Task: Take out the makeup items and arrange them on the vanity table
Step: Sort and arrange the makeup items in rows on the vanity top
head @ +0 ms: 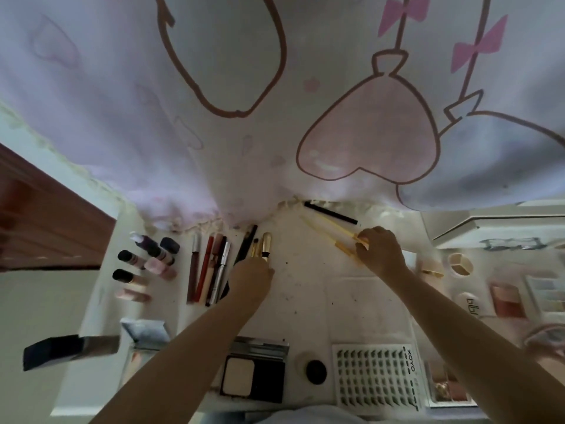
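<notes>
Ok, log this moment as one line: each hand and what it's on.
left hand: grips gold tube | right hand: pinches yellow pencils | black pencil: lying untouched on vanity table

- My left arm comes in from the bottom of the frame, left of centre, and runs bare up and to the right toward the middle.
- My left hand (252,278) sits just left of the frame's centre, back of the hand up, fingers curled forward with their tips bunched at a gold tube (266,243).
- My right arm enters from the lower right corner and slants up and left, bare too.
- My right hand (380,252) lies right of centre, knuckles up, fingers curled and pinching the near ends of two thin yellow sticks (328,231).
- Both wrists are straight, hands well apart.
</notes>
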`<state>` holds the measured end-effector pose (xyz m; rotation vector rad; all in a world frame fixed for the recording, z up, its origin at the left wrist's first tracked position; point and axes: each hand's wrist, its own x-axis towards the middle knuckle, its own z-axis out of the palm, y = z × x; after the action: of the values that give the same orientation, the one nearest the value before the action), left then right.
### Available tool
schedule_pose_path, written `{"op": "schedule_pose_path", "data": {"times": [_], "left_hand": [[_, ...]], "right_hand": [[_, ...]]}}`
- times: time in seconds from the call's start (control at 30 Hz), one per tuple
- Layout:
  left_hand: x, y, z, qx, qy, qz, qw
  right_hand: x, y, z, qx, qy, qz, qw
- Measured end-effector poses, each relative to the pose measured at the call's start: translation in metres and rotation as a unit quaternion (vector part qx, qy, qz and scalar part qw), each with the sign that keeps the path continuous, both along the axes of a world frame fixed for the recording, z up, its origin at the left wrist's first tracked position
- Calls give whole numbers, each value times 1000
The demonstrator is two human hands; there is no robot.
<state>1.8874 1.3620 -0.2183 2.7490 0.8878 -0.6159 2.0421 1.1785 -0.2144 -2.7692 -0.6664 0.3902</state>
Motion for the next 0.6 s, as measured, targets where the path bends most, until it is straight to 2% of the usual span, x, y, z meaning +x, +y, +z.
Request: {"op": "schedule_pose_path", "data": {"times": [0.2,0.37,0.47,0.5,0.53,0.6], "left_hand": [[1,2,12,42,2,-47,998],[14,7,22,37,-55,-69,995],[16,15,23,28,-71,-56,996],[13,20,22,29,-77,-51,995],[8,25,20,32,-84,-49,995],[-5,35,16,29,-92,-37,995]], "right_hand": [[-2,21,-10,-118,28,89,989],[-10,39,-10,-178,49,109,977],[-11,46,-3,-201,45,164,965],[-12,48,3,-202,29,203,958],[-11,50,5,-180,-27,261,948],[-7,59,5,-142,-199,365,898]]}}
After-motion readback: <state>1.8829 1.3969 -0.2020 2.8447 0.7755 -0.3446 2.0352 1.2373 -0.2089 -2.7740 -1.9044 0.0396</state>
